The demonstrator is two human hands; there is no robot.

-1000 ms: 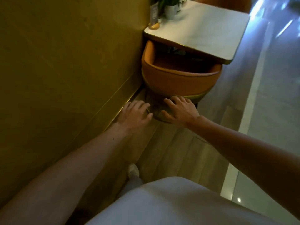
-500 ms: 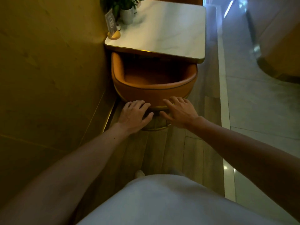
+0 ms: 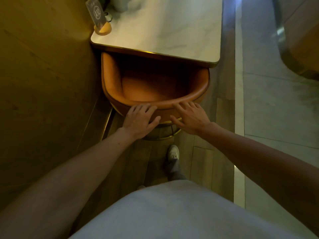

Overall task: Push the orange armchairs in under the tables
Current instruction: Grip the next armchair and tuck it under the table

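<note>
Smooth leather-like orange armchair (image 3: pixel 172 104) – glossy marble-look table (image 3: pixel 172 31) top, brass-coloured metal edge – matt wood-plank floor (image 3: pixel 222 104)

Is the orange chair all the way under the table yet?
Partly. The front of the orange armchair sits under the table. The left hand and right hand lie flat on its backrest. Its seat and back stick out, so some pushing may remain.

A sign (image 3: pixel 96 13) marked A12 stands in a round yellow base (image 3: pixel 103 29). A wall (image 3: pixel 43 75) lies left. Wood floor (image 3: pixel 203 161) adjoins grey tile (image 3: pixel 276 100).
</note>
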